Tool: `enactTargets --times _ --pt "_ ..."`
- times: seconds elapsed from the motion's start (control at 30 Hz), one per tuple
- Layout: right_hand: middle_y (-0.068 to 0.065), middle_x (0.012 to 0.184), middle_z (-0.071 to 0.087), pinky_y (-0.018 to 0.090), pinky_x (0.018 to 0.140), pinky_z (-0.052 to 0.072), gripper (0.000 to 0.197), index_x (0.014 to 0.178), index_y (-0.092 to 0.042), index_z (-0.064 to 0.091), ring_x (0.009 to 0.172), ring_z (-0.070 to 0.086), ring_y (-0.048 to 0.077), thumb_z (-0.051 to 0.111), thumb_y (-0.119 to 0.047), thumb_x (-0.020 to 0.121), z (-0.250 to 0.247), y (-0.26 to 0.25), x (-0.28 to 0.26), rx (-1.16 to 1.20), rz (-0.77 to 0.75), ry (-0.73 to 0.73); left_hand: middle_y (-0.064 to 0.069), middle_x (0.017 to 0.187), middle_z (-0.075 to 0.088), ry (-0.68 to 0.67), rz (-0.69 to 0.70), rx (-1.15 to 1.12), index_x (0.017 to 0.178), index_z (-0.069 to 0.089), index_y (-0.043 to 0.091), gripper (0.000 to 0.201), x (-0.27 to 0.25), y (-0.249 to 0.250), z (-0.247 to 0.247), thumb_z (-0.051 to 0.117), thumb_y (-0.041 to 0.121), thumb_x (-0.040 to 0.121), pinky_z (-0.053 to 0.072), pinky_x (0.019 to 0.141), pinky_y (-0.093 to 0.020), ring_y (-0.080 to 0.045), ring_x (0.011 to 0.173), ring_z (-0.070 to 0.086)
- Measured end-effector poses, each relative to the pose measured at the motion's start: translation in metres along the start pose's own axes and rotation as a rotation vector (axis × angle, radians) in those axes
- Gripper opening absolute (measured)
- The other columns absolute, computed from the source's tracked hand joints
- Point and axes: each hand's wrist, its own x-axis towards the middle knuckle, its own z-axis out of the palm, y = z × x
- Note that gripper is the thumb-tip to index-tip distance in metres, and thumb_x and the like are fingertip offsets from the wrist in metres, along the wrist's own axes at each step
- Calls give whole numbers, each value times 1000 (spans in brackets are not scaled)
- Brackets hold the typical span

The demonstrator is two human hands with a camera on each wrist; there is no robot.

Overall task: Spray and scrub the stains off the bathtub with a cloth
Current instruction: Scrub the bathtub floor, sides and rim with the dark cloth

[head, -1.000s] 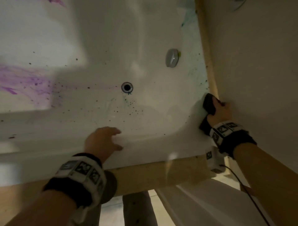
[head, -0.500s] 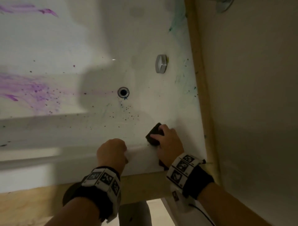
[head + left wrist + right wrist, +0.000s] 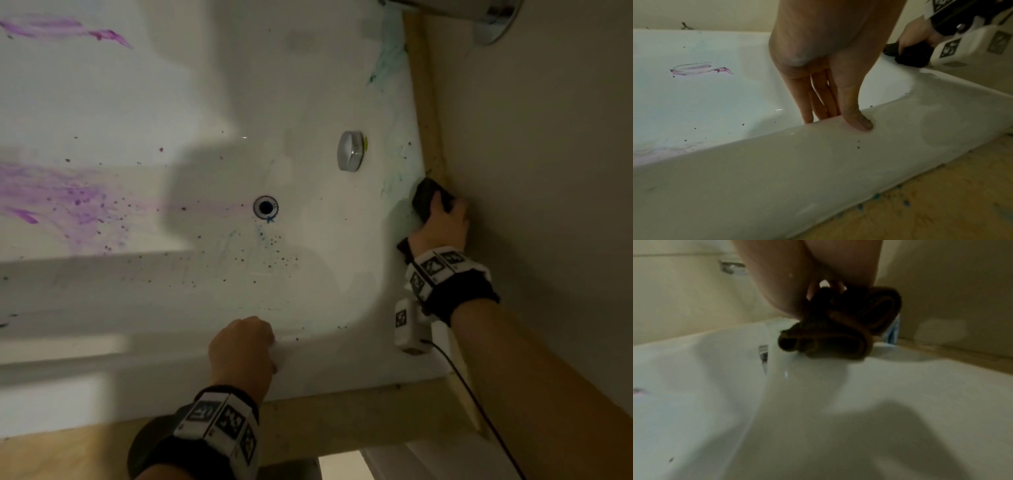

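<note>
The white bathtub (image 3: pixel 102 359) carries purple stains (image 3: pixel 68 202) on its left floor, dark specks (image 3: pixel 274 253) below the drain (image 3: pixel 265 206), and green smears (image 3: pixel 387 65) along the right rim. My right hand (image 3: pixel 445 222) grips a dark bunched cloth (image 3: pixel 424 200) and presses it on the right rim beside the wall. The right wrist view shows the cloth (image 3: pixel 838 331) folded under my fingers. My left hand (image 3: pixel 243 342) rests on the near rim; in the left wrist view its fingers (image 3: pixel 818 97) hang straight over the edge, thumb pressed on top.
A chrome overflow knob (image 3: pixel 350 150) sits on the tub's end wall. A beige wall (image 3: pixel 548 171) runs close along the right, with a chrome fitting (image 3: pixel 493 17) at the top. Wooden boards (image 3: pixel 68 455) border the tub in front. A black cable (image 3: pixel 479 411) trails from my right wrist.
My right hand swept the cloth from the right rim to the near corner beside the left hand, then back up the right rim. The left hand settled onto the near rim.
</note>
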Motion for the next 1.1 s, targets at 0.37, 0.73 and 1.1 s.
enactTargets --times 0.37,0.73,1.1 --pt "14 133 41 23 107 28 40 119 -10 60 120 41 27 56 6 83 19 -10 -66 142 -551 17 2 116 61 -77 57 84 114 62 20 28 10 0 -9 62 31 88 47 88 -24 -15 106 59" --pt "20 153 7 39 113 16 77 149 -17 10 136 19 38 57 -20 87 -9 -41 29 -102 -119 -2 5 128 58 121 190 -42 131 51 30 35 83 -8 -75 45 31 97 44 100 -31 -14 114 55" --pt "13 137 35 9 100 19 48 132 -11 50 122 40 25 48 6 87 -49 -46 68 396 -213 326 3 155 21 190 361 212 150 12 26 54 163 48 -164 30 15 100 24 112 -33 -18 140 28"
